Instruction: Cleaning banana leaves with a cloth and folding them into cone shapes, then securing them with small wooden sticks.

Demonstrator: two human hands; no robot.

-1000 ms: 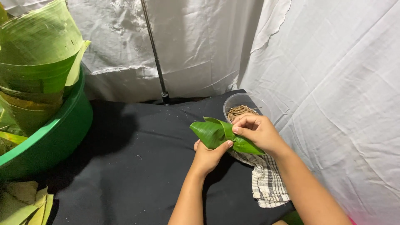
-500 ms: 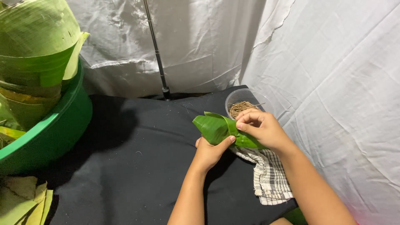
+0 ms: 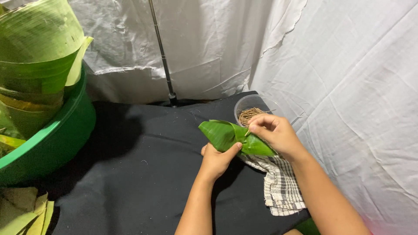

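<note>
The right hand (image 3: 275, 132) has its fingers (image 3: 257, 125) curled nearly shut, pinching a thin brown stick (image 3: 247, 132) at the top fold of the folded green banana-leaf parcel (image 3: 235, 139). Half a second ago the same fingers sat a little flatter on the leaf; now the tips are drawn together over the seam, which suggests the stick is being pressed into the fold. The left hand (image 3: 216, 159) has stayed beneath the parcel, fingers wrapped up around its underside with the thumb (image 3: 233, 150) pressing the near face.

The parcel is held clear of the black-cloth-covered desk (image 3: 130, 174), between the two hands, its pointed end aiming left. Just behind the right hand stands a clear round plastic tub (image 3: 254, 104) of more brown sticks. Below the hands lies a black-and-white checked cloth (image 3: 281, 187). Well apart at the left sits a large green plastic basin (image 3: 61, 135) holding rolled banana leaves (image 3: 39, 52). White sheeting (image 3: 348, 78) hangs behind.
</note>
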